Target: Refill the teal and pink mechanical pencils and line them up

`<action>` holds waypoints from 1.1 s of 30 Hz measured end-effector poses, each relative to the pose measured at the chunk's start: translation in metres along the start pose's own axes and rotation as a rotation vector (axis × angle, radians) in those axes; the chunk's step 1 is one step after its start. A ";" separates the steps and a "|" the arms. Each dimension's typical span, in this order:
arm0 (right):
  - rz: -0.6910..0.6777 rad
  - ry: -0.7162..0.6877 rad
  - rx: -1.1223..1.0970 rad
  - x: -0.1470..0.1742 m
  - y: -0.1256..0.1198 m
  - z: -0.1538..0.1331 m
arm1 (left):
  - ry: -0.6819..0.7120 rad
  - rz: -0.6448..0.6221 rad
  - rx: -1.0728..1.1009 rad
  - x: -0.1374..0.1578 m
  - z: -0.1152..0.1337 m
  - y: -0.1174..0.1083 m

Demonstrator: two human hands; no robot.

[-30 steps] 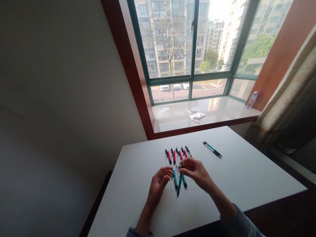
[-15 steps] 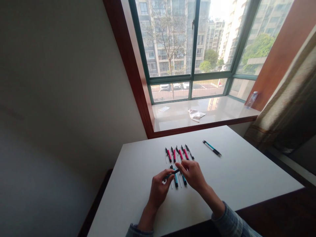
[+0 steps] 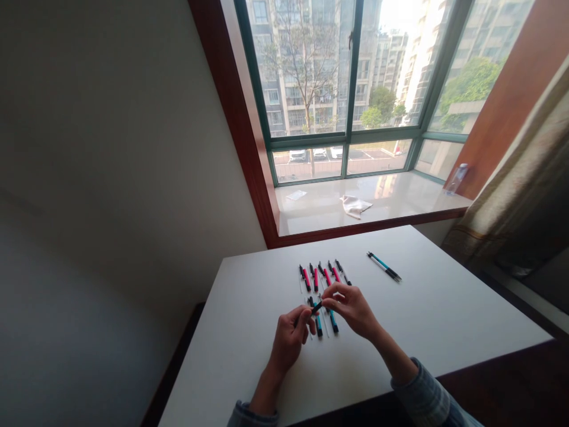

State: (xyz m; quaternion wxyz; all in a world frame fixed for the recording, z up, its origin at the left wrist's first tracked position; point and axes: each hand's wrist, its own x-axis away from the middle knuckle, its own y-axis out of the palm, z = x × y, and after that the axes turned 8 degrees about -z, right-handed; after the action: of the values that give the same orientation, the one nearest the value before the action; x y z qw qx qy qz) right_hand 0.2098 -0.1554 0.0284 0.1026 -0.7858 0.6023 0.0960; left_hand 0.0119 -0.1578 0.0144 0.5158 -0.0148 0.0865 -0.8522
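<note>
My left hand is closed around a dark pen part, which points up and to the right from between its thumb and fingers. At that part's far end, my right hand pinches with thumb and forefinger; whatever small piece sits at the fingertips is too tiny to name. Beneath the hands lie pen pieces with turquoise barrels, partly covered by the fingers. Farther back is a row of taken-apart pens with pink barrels, black tips and thin refills beside them.
Two assembled pens, one showing turquoise, lie at the right on the white table. Behind the table, a windowsill holds a crumpled cloth, a paper and a clear bottle. A curtain hangs at the right.
My right hand has turned, and its fingers have shifted from lying over the pen part to pinching its end. My left fingers have closed further around the part.
</note>
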 end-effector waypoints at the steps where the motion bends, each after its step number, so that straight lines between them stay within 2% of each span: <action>1: -0.017 -0.012 -0.037 0.000 -0.001 0.000 | -0.012 -0.004 0.015 0.000 -0.001 0.000; 4: -0.040 -0.067 -0.102 -0.001 -0.003 -0.001 | -0.056 -0.013 0.077 -0.001 -0.005 -0.001; 7: 0.009 -0.114 -0.080 -0.003 -0.008 -0.003 | -0.075 -0.008 0.130 -0.001 -0.007 -0.002; 9: 0.078 -0.109 0.061 -0.004 -0.016 -0.002 | -0.056 0.022 0.149 -0.001 -0.006 -0.003; 12: 0.147 -0.037 0.402 -0.005 -0.028 0.006 | 0.007 0.081 0.158 -0.003 -0.002 -0.004; 15: 0.116 0.026 0.651 -0.005 -0.033 0.019 | 0.034 0.109 0.130 -0.003 0.002 -0.005; 18: 0.069 0.044 0.766 -0.004 -0.031 0.029 | 0.021 0.108 0.086 -0.003 0.003 -0.007; 26: 0.028 0.100 0.816 -0.007 -0.027 0.038 | 0.032 0.107 0.052 -0.002 0.001 -0.008; 33: 0.043 0.086 0.703 -0.005 -0.028 0.026 | 0.028 0.141 0.012 -0.002 0.001 -0.010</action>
State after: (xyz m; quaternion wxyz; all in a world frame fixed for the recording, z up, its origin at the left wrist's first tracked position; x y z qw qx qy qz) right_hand 0.2353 -0.1360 0.0060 0.3393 -0.6929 0.6187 -0.1482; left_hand 0.0042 -0.1515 0.0171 0.5735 0.0063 0.0894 -0.8143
